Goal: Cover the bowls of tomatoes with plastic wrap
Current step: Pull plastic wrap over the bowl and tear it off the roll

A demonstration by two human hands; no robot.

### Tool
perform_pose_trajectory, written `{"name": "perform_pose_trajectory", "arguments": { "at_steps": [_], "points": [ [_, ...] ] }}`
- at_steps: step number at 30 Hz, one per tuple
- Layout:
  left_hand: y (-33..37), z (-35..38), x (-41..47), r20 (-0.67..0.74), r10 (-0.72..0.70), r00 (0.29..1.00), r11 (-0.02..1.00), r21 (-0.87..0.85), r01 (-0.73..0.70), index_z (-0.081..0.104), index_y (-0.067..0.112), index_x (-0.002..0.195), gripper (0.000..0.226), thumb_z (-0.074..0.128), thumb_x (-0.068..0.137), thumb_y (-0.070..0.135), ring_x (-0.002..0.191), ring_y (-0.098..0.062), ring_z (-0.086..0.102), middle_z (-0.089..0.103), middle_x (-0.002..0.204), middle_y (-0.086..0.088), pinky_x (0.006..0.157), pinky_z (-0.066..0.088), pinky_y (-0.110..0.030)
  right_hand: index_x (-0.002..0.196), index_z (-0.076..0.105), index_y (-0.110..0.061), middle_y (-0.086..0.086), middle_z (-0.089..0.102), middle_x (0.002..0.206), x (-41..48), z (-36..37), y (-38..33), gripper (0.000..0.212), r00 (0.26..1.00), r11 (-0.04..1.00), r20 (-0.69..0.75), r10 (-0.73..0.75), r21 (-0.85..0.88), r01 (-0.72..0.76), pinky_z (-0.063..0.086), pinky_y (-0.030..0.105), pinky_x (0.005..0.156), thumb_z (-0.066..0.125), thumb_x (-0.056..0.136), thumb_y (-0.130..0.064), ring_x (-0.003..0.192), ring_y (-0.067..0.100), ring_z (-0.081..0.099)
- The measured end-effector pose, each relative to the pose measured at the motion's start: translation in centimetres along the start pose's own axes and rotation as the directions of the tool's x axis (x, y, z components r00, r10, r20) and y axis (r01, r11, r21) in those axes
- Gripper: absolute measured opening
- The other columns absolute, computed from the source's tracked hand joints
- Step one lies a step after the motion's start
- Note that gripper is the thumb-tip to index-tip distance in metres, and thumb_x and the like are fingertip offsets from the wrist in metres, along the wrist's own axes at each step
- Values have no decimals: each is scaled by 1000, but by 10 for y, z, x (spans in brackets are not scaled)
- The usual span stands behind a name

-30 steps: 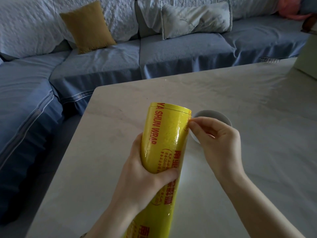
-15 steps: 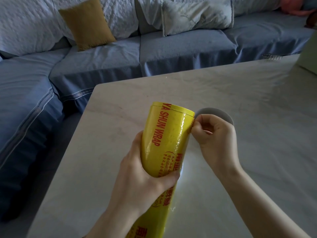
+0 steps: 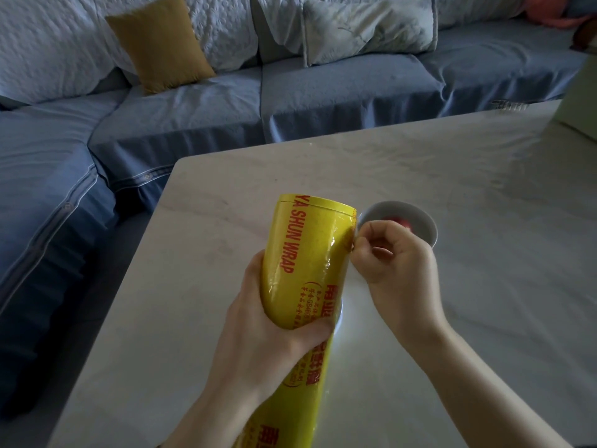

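A long yellow roll of plastic wrap (image 3: 303,253) with red lettering is held over the table, its far end pointing away from me. My left hand (image 3: 274,324) grips the roll around its middle from below. My right hand (image 3: 391,263) has its fingers curled, and its fingertips pick at the roll's right edge near the far end. Behind that hand stands a small white bowl (image 3: 420,218) with a red tomato (image 3: 399,221) partly showing. A second white rim (image 3: 339,315) peeks out under the roll, mostly hidden.
The pale marble table (image 3: 484,286) stretches to the right and toward the back. A blue sofa (image 3: 323,98) with a mustard cushion (image 3: 161,43) wraps around the table's far and left sides. A pale boxy object (image 3: 581,101) stands at the table's right edge.
My right hand slid a little down the roll's right edge and curled tighter. The bowl behind it shows more, with the tomato now visible. The left hand keeps its grip.
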State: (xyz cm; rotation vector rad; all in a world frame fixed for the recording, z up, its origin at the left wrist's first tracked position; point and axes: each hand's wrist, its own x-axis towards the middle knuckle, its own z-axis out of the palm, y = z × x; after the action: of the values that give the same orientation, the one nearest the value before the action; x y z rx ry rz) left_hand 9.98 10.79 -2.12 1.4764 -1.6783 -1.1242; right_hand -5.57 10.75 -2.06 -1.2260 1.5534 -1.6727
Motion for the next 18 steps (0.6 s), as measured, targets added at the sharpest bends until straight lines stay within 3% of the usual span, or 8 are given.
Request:
{"name": "perform_pose_trajectory", "arguments": {
  "at_steps": [5, 9, 12, 13, 16, 18],
  "points": [
    [-2, -2, 1, -12, -13, 1000, 999, 34, 14, 38, 56, 110, 85, 78, 36, 53, 77, 10, 60, 57, 96, 36, 67, 51, -27, 71, 57, -16, -9, 68, 71, 1, -1, -2, 24, 993, 987, -67, 98, 130, -89, 52, 13, 67, 50, 88, -1, 66, -1, 64],
    [0, -4, 1, -1, -17, 1000, 997, 70, 18, 41, 54, 107, 79, 77, 37, 53, 75, 9, 61, 59, 93, 33, 65, 50, -26, 77, 54, -11, -4, 69, 65, 7, -5, -1, 22, 965, 921, -16, 261, 305, -244, 53, 15, 60, 42, 95, -8, 62, 3, 65],
    [1, -4, 1, 10, -35, 999, 994, 100, 34, 39, 59, 102, 76, 76, 35, 57, 74, 8, 60, 60, 90, 31, 66, 51, -27, 87, 54, -9, -1, 68, 68, 7, -8, 2, 10, 937, 845, 43, 347, 418, -332, 54, 18, 62, 46, 93, -12, 65, 6, 66],
    [2, -4, 1, 8, -39, 999, 993, 111, 38, 38, 60, 101, 76, 75, 34, 58, 74, 7, 61, 61, 89, 29, 66, 51, -27, 92, 54, -8, -1, 68, 69, 6, -10, 3, 10, 934, 837, 65, 350, 427, -343, 55, 20, 65, 55, 89, -17, 67, 7, 66],
    [6, -3, 0, 9, -36, 999, 989, 145, 34, 36, 63, 96, 74, 70, 31, 66, 80, 1, 62, 62, 88, 23, 66, 50, -24, 97, 58, -11, -5, 68, 67, 4, -12, 9, 50, 945, 884, 113, 308, 333, -328, 56, 21, 71, 75, 55, -31, 67, 6, 66],
    [7, -3, -1, 3, -35, 999, 985, 170, 34, 36, 61, 100, 77, 67, 30, 69, 85, -5, 62, 62, 91, 20, 70, 53, -31, 88, 63, -15, -6, 68, 62, 4, -12, 10, 41, 942, 895, 137, 308, 293, -335, 56, 18, 69, 75, 51, -27, 62, 4, 64]
  ]
}}
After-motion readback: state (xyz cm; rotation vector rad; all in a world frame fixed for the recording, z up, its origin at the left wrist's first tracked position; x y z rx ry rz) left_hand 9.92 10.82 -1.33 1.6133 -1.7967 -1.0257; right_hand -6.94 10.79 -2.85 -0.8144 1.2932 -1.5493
